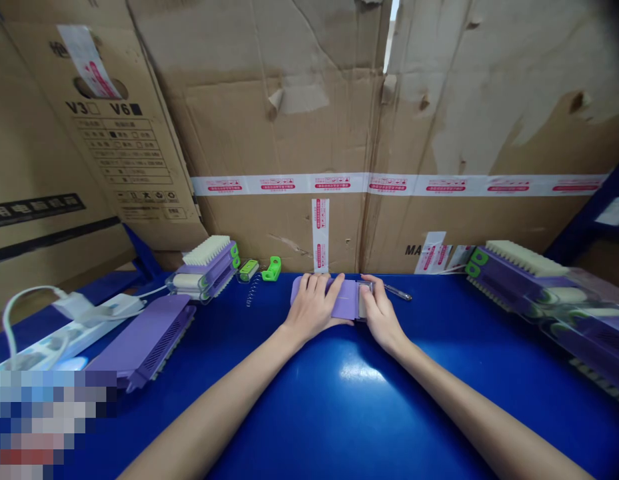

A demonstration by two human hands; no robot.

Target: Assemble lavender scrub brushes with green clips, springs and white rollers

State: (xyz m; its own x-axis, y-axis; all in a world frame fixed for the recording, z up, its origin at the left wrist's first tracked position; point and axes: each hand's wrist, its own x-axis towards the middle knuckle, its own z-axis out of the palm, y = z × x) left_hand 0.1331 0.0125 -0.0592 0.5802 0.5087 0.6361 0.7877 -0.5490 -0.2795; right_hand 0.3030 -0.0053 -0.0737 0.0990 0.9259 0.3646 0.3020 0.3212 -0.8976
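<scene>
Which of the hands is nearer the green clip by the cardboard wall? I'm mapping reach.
Left. The left hand rests on the purple part just right of the green clip; the right hand lies farther right.

Centre: left hand and right hand on the lint-roller case, upon the table.
Right of case: possibly a pen.
Left edge: power strip.
Behind: cardboard boxes.

We see purple part only partly: left hand covers its left end, right hand its right edge. Grip of either hand underneath: we cannot tell. Bottom-left corner blurred out. Stack of purple units cut off by right edge. Box print too small for us.
</scene>
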